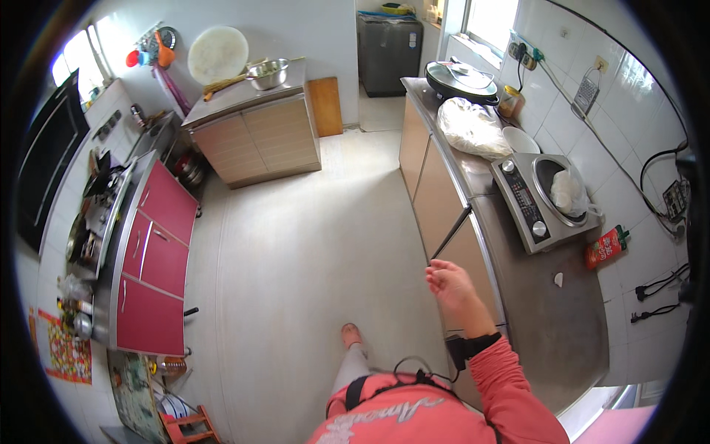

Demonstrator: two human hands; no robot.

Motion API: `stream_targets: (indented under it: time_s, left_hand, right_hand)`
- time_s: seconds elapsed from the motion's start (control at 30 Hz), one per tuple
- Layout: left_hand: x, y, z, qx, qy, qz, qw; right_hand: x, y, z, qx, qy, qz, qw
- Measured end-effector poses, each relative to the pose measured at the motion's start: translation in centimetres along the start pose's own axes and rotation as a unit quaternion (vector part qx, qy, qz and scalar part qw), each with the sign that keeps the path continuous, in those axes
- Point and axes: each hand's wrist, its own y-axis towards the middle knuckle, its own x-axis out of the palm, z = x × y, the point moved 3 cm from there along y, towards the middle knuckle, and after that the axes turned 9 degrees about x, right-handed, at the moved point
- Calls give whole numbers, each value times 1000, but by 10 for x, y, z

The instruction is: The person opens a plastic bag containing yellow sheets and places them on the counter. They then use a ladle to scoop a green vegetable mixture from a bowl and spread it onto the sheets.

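My right hand [452, 287] hangs in the air beside the front of the right-hand counter, over the floor's edge. Its fingers are curled in, and nothing shows in them. The pink sleeve ends in a black band at the wrist. Nearest to the hand are the light brown cabinet doors [462, 259] and the steel countertop [534, 311]. On that top stands an induction cooker [523, 198] with a clear plastic bag [568, 191] on its plate. A red pouch [606, 246] and a small white piece [558, 280] lie near it. My left hand is out of view.
Farther along are a white bag [472, 127], a bowl [521, 139] and a lidded electric pan [462, 80]. Across the floor [296, 244] stand red cabinets [159, 259] with a stove. A far cabinet [259, 137] bears a metal bowl [268, 74]. A dark washing machine [390, 55] stands beyond.
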Motion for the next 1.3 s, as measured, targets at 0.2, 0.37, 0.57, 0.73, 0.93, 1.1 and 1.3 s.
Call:
stream_targets:
  time_s: [0.2, 0.37, 0.57, 0.73, 0.93, 1.1, 1.3]
  left_hand:
    - [-20, 150, 276, 88, 38, 28, 995]
    - [81, 178, 642, 368, -29, -82, 926]
    - [207, 133, 803, 603, 295, -11, 741]
    - [172, 206, 757, 129, 364, -174, 906]
    - [117, 225, 750, 35, 256, -138, 956]
    - [156, 270, 829, 13, 190, -137, 972]
    - [313, 385, 1067, 276, 494, -206, 798]
  right_hand:
    - [-18, 52, -78, -42, 31, 121, 991]
    - [-21, 160, -108, -2, 75, 234, 969]
    - [58, 329, -248, -28, 42, 123, 991]
    - [129, 410, -426, -121, -2, 89, 989]
    - [166, 458, -598, -240, 2, 54, 969]
    - [152, 491, -715, -294, -33, 132, 946]
    - [125, 547, -816, -128, 7, 214, 968]
